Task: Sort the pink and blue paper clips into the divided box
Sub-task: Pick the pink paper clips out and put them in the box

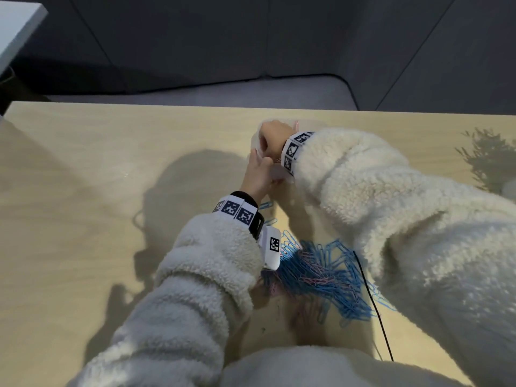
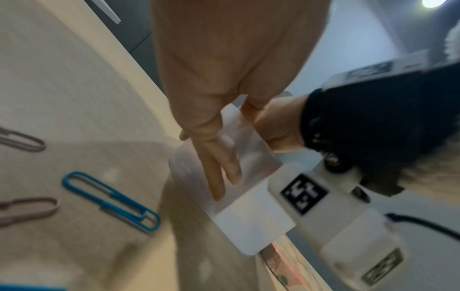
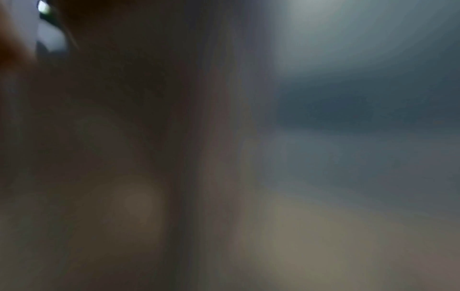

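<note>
A: Many thin blue and pink wire paper clips [image 1: 321, 272] lie in one mixed heap on the pale wooden worktop [image 1: 83, 191], close to the person.

B: And the box?

A: Past the heap, both hands are on the small see-through plastic divided box [image 2: 196, 177]. The left hand [image 1: 258, 174] lays straight fingers [image 2: 219, 173] on it. The right hand [image 1: 275, 138] curls over its far end, though I cannot tell how tight that grip is.

B: What might go wrong?

A: I think the light box could slip or tip. Sleeves could drag clips off the worktop.
</note>
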A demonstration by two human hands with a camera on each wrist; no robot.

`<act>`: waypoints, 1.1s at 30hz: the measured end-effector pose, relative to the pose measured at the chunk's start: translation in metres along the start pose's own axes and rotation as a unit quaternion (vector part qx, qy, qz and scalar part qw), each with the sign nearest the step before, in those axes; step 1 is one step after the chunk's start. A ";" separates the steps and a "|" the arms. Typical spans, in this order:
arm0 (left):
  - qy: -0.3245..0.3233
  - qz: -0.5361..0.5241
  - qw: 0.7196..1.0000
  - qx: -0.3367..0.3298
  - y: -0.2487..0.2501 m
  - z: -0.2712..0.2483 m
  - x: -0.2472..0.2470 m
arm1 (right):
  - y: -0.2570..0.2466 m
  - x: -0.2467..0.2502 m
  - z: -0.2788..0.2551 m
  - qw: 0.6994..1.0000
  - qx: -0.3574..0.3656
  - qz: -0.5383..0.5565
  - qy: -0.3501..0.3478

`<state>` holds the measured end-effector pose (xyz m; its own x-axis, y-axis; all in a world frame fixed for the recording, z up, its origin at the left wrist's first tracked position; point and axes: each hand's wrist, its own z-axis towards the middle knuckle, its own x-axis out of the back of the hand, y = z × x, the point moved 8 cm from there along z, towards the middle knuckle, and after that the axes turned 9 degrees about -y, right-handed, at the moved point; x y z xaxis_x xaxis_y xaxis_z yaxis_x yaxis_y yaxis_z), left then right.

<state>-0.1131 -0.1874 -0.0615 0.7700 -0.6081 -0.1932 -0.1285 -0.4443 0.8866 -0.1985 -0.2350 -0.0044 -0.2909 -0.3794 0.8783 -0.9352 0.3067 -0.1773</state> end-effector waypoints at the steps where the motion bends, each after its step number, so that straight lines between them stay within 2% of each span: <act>1: 0.000 -0.008 1.000 0.004 0.001 -0.002 -0.001 | 0.000 0.004 -0.003 0.999 0.010 0.032 -0.001; 4: 0.011 -0.019 1.000 0.014 -0.001 -0.003 -0.001 | 0.007 0.016 -0.011 0.989 0.037 0.142 -0.001; 7: 0.014 -0.025 1.000 -0.002 -0.006 0.002 0.001 | 0.020 0.019 -0.023 0.961 0.045 0.273 -0.017; 10: 0.013 -0.006 1.000 0.013 -0.006 -0.001 0.000 | 0.030 0.017 -0.029 0.939 0.043 0.340 -0.007; 12: 0.034 0.030 0.999 0.016 -0.002 -0.003 0.006 | 0.034 0.018 -0.033 0.928 0.041 0.369 0.012; 15: 0.061 0.148 0.987 -0.008 0.004 -0.004 0.016 | 0.038 0.018 -0.043 0.923 0.041 0.382 0.031; 17: 0.069 0.199 0.977 -0.035 0.011 -0.010 0.017 | 0.036 0.018 -0.049 0.932 0.048 0.357 0.037; 20: 0.068 0.188 0.979 -0.039 0.015 -0.022 0.025 | 0.033 0.027 -0.065 0.941 0.066 0.326 0.067; 22: 0.069 0.212 0.974 -0.036 0.018 -0.032 0.036 | 0.037 0.034 -0.081 0.929 0.072 0.344 0.114; 24: 0.058 0.274 0.959 -0.033 0.016 -0.045 0.050 | 0.040 0.027 -0.100 0.924 0.078 0.351 0.134; 25: 0.049 0.306 0.950 -0.026 0.014 -0.054 0.057 | 0.040 0.017 -0.108 0.936 0.079 0.323 0.120; 27: 0.033 0.368 0.929 -0.006 0.002 -0.070 0.069 | 0.037 -0.020 -0.121 0.978 0.066 0.194 0.042; 29: 0.018 0.405 0.914 0.017 -0.012 -0.081 0.076 | 0.043 -0.062 -0.131 0.997 0.022 0.059 -0.038; 31: 0.008 0.443 0.896 0.032 -0.025 -0.089 0.075 | 0.048 -0.083 -0.140 0.999 -0.023 -0.007 -0.036; 33: 0.012 0.479 0.877 0.026 -0.030 -0.097 0.072 | 0.040 -0.089 -0.146 1.000 -0.018 -0.002 0.013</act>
<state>0.0063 -0.1542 -0.0614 0.3059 -0.7047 0.6402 -0.7525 0.2329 0.6160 -0.1802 -0.0613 -0.0250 -0.2818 -0.3585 0.8900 -0.9284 0.3360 -0.1586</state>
